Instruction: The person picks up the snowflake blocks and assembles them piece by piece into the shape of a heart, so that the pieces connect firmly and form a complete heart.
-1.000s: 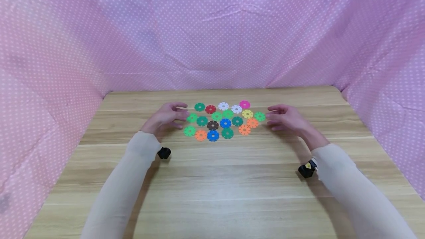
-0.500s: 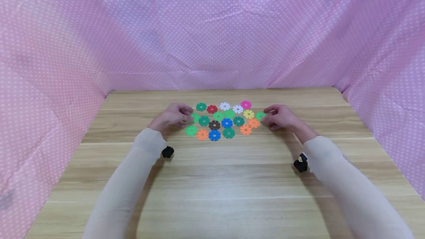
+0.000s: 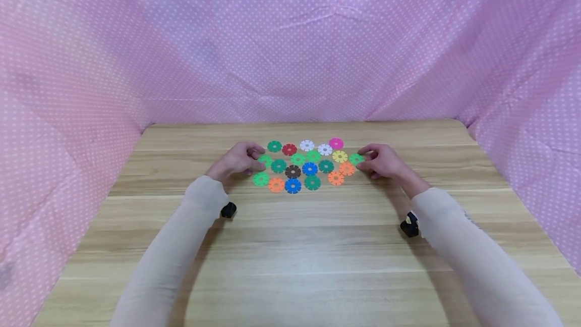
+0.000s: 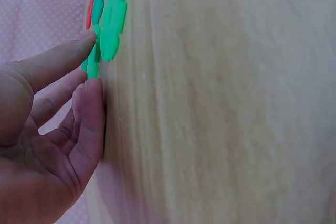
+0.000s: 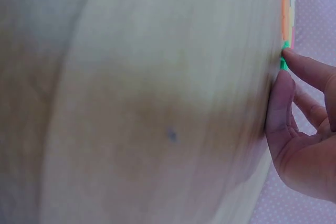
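Many flat, notched interlocking discs in several colours lie on the wooden table. In the head view, my left hand [image 3: 239,158] is at the left end of the group. Its thumb and curled fingers hold the edge of a light green interlocking disc [image 3: 265,161], partly hidden behind the thumb; the left wrist view shows this green disc [image 4: 93,69] between the fingertips. At the right end, my right hand [image 3: 380,159] pinches another light green interlocking disc [image 3: 356,158] at its outer edge. That green disc [image 5: 283,63] appears as a thin sliver in the right wrist view.
Between the hands lie a brown disc [image 3: 292,171], blue discs [image 3: 310,168], orange discs [image 3: 336,178], a yellow disc [image 3: 340,156] and white discs [image 3: 306,145]. Pink dotted cloth [image 3: 299,64] hangs behind the table [image 3: 299,256] and at both sides.
Both hands have moved inward to the outer light green discs, and their fingers have curled in around the edges. In the last half second they have hardly moved.
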`<control>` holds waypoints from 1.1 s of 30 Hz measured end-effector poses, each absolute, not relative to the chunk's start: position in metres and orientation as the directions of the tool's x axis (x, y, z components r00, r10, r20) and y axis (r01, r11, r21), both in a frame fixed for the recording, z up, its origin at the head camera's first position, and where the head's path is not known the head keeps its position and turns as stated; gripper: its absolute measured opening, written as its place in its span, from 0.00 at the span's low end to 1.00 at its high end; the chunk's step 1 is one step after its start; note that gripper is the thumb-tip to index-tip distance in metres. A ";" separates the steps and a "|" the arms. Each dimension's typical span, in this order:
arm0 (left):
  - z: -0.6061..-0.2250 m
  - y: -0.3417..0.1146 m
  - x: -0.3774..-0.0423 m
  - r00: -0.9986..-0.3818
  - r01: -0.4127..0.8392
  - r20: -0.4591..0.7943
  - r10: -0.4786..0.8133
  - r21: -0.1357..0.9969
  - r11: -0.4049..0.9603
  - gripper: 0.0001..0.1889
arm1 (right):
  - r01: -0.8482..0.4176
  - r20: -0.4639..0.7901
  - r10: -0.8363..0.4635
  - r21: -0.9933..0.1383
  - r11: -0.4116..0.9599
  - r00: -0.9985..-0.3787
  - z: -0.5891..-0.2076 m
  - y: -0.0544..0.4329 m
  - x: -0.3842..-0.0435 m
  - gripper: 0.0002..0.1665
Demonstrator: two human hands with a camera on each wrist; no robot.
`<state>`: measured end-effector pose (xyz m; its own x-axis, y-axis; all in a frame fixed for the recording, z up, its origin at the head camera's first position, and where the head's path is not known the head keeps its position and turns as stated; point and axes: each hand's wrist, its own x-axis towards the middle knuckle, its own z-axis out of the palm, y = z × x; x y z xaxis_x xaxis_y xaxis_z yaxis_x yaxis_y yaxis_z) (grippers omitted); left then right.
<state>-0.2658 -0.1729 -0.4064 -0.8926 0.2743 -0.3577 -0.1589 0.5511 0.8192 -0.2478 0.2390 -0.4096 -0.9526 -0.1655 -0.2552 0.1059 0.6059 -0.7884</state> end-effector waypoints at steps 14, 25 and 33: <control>-0.406 -0.171 -0.265 -0.905 -0.143 -0.341 0.252 0.805 0.575 0.20 | 0.106 -0.254 -0.155 -0.777 0.620 -0.955 -0.410 0.237 -0.248 0.28; -0.406 -0.170 -0.265 -0.912 -0.147 -0.328 0.248 0.823 0.549 0.20 | 0.102 -0.230 -0.138 -0.788 0.607 -0.963 -0.413 0.237 -0.248 0.27; -0.410 -0.170 -0.265 -0.929 -0.118 -0.285 0.235 0.832 0.542 0.20 | 0.080 -0.199 -0.129 -0.786 0.612 -0.971 -0.413 0.237 -0.246 0.27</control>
<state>-0.2648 -0.1703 -0.4098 -0.9291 0.2352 -0.2855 -0.1183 0.5424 0.8318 -0.2457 0.2365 -0.4131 -0.9714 -0.1289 -0.1993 0.0800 0.6125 -0.7864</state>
